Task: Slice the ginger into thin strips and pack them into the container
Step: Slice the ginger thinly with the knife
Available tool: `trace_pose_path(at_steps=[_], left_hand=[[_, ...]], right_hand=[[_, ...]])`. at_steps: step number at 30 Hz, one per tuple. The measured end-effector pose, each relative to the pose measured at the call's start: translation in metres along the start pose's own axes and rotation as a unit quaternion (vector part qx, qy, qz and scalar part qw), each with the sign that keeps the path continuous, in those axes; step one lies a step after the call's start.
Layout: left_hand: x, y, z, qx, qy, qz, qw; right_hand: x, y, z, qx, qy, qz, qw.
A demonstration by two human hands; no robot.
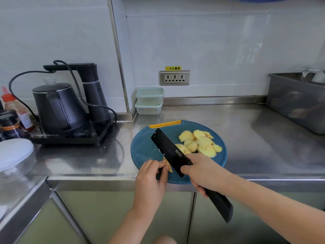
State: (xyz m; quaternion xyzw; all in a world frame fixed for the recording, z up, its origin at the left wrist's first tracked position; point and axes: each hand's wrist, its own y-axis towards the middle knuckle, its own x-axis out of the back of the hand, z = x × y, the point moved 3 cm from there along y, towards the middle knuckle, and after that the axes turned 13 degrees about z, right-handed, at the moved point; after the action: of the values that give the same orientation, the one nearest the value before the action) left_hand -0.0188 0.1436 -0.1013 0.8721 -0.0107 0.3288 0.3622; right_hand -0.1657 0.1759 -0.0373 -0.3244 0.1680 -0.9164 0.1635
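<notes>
A stainless-steel table [246, 138] runs along a white tiled wall [211, 41] that turns a corner at the left. One round blue cutting board [142, 147] lies at the table's front edge. The left hand [151, 178] has its fingers curled and pinches one piece of ginger [169, 167] on the near left of the board. The right hand [204, 171] is wrapped around the handle of one black knife [168, 148], whose blade stands beside that piece. A heap of ginger slices [202, 143], too overlapped to count, lies on the board's right half. Two stacked containers [149, 101] sit against the wall, well apart from the board. One black kettle [58, 106] stands at the left, one socket panel [174, 78] with three outlets is on the wall, and one metal tub [295, 101] stands at the right.
</notes>
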Motion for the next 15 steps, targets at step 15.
trace_pose_path(at_steps=[15], left_hand=[[0.0004, 0.0008, 0.0002, 0.005, 0.002, 0.001, 1.000]], right_hand=[[-0.0046, 0.0058, -0.0007, -0.030, -0.017, 0.013, 0.999]])
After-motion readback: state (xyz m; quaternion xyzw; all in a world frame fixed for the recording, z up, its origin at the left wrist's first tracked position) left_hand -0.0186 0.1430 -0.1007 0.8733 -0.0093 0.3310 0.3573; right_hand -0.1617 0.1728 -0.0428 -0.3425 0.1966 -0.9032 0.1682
